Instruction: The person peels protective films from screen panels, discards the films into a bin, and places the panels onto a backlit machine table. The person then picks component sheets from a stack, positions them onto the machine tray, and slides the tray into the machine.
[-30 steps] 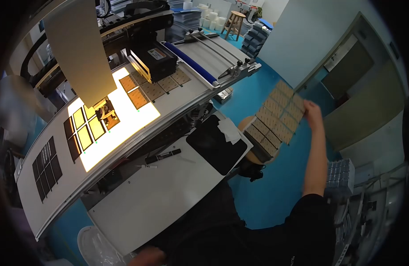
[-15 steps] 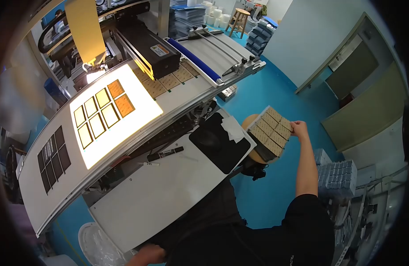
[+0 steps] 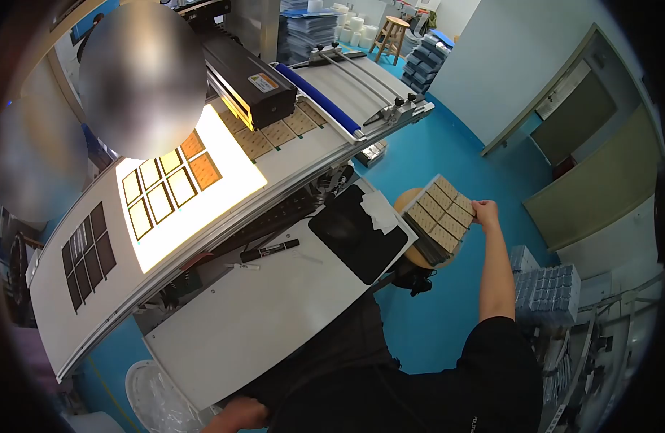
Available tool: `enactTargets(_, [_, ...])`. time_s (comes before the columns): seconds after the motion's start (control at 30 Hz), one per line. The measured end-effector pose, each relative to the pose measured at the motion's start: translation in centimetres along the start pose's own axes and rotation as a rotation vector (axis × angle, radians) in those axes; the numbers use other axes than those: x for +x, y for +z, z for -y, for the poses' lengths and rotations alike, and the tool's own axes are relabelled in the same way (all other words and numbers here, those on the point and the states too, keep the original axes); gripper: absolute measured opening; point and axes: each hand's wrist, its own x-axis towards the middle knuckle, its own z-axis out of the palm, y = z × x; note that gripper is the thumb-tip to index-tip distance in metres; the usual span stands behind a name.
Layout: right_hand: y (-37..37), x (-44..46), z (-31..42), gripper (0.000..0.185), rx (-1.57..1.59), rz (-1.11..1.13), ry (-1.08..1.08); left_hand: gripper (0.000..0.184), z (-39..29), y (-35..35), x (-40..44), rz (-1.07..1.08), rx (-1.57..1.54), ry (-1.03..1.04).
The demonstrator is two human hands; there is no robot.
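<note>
My right hand [image 3: 484, 213] is closed on the right edge of a tan gridded panel [image 3: 442, 211]. The panel lies on top of a stack of similar sheets [image 3: 425, 245], which rests on a round wooden stool [image 3: 407, 198]. Low in the view, my left hand [image 3: 246, 413] is beside my dark clothing at the near edge of the white table [image 3: 253, 317]. Its fingers are hidden, so I cannot see whether it holds anything.
A conveyor [image 3: 62, 328] carries a dark panel [image 3: 88, 256] and tan panels [image 3: 274, 135] beside a black scanner unit [image 3: 249, 76]. A black mat [image 3: 354, 238] and a marker [image 3: 269, 250] lie on the table. Stacked trays [image 3: 549, 289] stand at right. A blurred patch covers part of the upper left.
A large blurred round patch now covers the yellow strip and part of the machine at upper left. Both hands stay almost where they were, and the lit panel has not visibly moved.
</note>
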Motion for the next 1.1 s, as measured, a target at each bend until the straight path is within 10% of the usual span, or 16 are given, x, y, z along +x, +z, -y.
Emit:
enactTargets(0.2, [-0.3, -2.8, 2.9, 0.035, -0.931, -0.056, -0.137, 0.025, 0.7, 0.7, 0.3, 0.065, 0.042, -0.014])
enactTargets(0.5, [2.7, -0.7, 13.2, 0.050, -0.786, -0.015, -0.282, 0.025, -0.4, 0.5, -0.5, 0.017, -0.020, -0.029])
enactTargets(0.9, [17.6, 10.3, 36.6, 0.060, -0.458, -0.050, -1.088, 0.026, 0.3, 2.1, 0.0, 0.171, 0.006, -0.045])
enactTargets(1.1, [22.3, 3.8, 40.3, 0.110, -0.786, 0.180, -0.739, 0.031, 0.6, 2.4, -0.5, 0.142, -0.007, -0.061])
